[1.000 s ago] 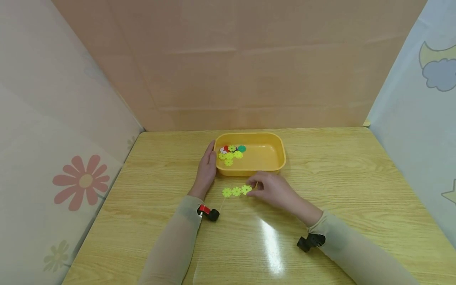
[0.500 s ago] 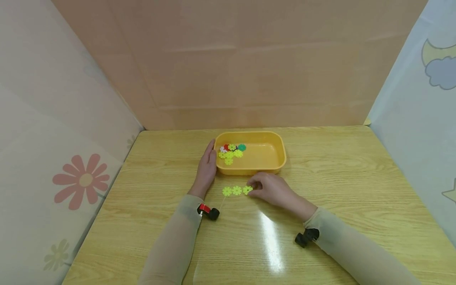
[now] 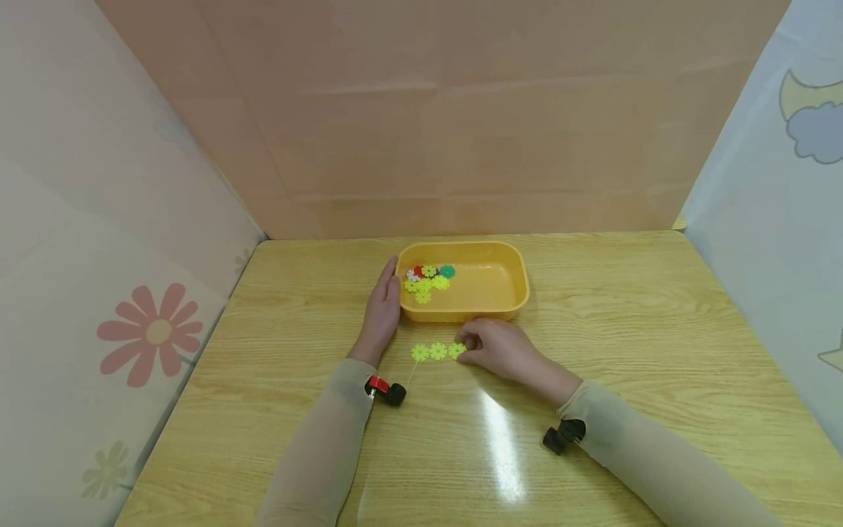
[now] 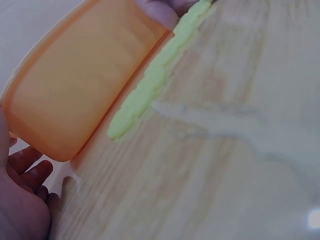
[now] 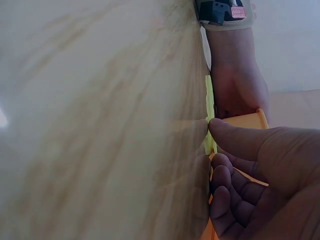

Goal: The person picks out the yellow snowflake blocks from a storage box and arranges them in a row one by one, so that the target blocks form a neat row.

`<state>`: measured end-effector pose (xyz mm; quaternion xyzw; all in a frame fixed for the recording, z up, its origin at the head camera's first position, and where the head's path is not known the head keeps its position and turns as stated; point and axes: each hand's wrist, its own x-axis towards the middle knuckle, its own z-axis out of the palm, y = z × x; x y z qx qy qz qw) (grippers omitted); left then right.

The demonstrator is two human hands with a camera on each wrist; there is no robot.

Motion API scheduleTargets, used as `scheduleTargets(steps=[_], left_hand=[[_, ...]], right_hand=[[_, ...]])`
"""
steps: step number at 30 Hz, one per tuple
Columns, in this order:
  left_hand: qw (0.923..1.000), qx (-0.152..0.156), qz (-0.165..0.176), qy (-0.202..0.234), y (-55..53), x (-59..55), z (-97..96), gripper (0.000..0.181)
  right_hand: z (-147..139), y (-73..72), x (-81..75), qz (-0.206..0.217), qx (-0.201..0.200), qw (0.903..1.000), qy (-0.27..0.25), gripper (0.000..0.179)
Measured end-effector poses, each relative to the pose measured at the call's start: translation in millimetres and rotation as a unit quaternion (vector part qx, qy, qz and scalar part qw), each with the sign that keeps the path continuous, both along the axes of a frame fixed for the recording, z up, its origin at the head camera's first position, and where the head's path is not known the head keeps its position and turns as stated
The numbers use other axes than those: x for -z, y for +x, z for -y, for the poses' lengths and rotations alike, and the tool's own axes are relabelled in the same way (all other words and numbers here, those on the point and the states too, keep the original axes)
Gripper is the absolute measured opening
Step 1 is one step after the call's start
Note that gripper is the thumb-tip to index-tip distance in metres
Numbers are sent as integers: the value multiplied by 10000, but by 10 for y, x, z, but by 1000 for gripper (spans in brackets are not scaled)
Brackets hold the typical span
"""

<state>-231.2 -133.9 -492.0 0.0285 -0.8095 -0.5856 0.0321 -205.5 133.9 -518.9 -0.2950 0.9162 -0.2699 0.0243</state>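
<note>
White, the panel (image 3: 59, 219) at the far left carries a printed pink flower (image 3: 156, 333), with a smaller pale yellow one (image 3: 105, 471) below it. Beside the panel spreads the wood-grained bench (image 3: 296, 315). A pale sleeve (image 3: 316, 443) leads up to the left hand (image 3: 380, 316), which rests along the left wall of the yellow-orange tray (image 3: 487, 289), its fingers extended and touching the side rather than clenched. A small black camera (image 3: 396, 395) sits at that wrist, near a red tag (image 3: 378, 383).

In the left part of the tray lie a white piece (image 3: 412, 275), some yellow pieces (image 3: 424, 285), partly overlapping a red piece (image 3: 418, 271), and a green piece (image 3: 448, 271). In front of the tray, near its front wall, a straight row of three yellow flower-shaped discs (image 3: 437, 351) runs side by side; I cannot tell whether it touches the bench all along. The right hand (image 3: 500, 350) grasps the rightmost disc, thumb and fingers pinching its edge. Another black camera (image 3: 555, 440) hangs at the right wrist. At the far right, a pale panel (image 3: 757, 241) shows a printed moon (image 3: 798, 95), cloud (image 3: 819, 132) and star (image 3: 835, 356).
</note>
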Motion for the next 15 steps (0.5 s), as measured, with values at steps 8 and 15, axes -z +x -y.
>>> scheduleTargets(steps=[8,15], left_hand=[[10000,4,9,-3,6,-5,-1,58],[10000,-14,-51,6,2,-8,-7,58]], right_hand=[[28,152,-278,-42,-258,9994,-210,30],[84,343,-681,407,-54,9991,-100,31]])
